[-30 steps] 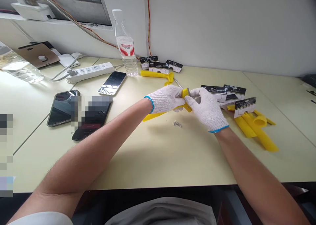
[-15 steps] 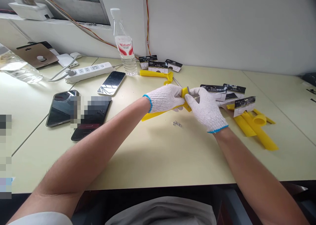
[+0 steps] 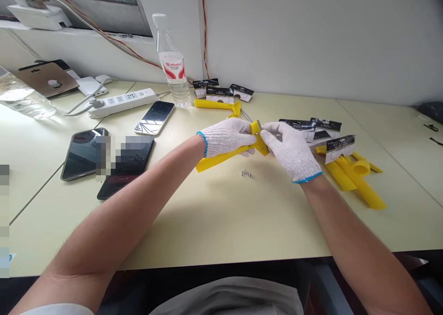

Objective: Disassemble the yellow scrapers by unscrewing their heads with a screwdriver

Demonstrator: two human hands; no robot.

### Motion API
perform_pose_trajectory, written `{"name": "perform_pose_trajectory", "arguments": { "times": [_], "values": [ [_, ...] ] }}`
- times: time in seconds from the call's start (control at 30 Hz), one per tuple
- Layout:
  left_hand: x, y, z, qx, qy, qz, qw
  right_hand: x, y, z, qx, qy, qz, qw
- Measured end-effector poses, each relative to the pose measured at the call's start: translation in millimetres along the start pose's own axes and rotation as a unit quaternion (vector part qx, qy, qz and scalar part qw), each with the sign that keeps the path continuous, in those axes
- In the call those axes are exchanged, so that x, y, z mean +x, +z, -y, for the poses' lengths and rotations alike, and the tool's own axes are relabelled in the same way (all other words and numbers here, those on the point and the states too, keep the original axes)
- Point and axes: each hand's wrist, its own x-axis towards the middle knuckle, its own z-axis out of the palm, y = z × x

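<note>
Both hands wear white knitted gloves with blue cuffs. My left hand [image 3: 230, 139] is closed round a yellow plastic scraper [image 3: 221, 160], its handle sticking out below the palm toward the left. A grey metal blade edge shows along the scraper's head, where small screws are visible. My right hand [image 3: 289, 146] has its thumb and fingers closed at the right edge of that head, by the blade; the fingertips are partly hidden. On the table below the hands lies a small cluster of loose silver screws [image 3: 247, 173].
Behind the hands lie another yellow scraper [image 3: 214, 104], a thin metal shaft [image 3: 245, 115] and black-and-white cards [image 3: 219, 94]. Yellow parts [image 3: 360, 181] and more cards [image 3: 325, 127] are at right. A water bottle [image 3: 175, 82], power strip [image 3: 121, 103] and several phones [image 3: 154, 117] stand or lie left.
My right thumb has slid off the face of the scraper's head to its right edge, uncovering a screw there. The whole view has shifted slightly.
</note>
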Motion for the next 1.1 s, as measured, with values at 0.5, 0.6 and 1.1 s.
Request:
{"name": "perform_pose_trajectory", "arguments": {
  "times": [0.5, 0.6, 1.1],
  "values": [
    [2, -34, 24, -0.07, -0.028, -0.183, 0.98, 10, -5, -18, -0.445, 0.068, 0.069, 0.89],
    [0, -40, 28, -0.066, -0.036, -0.193, 0.978, 12, -1, -24, -0.44, 0.062, 0.037, 0.895],
    [-6, -69, 45, -0.044, -0.042, -0.31, 0.949, 8, 7, -6, 0.153, 0.077, 0.088, 0.981]
  ]
}}
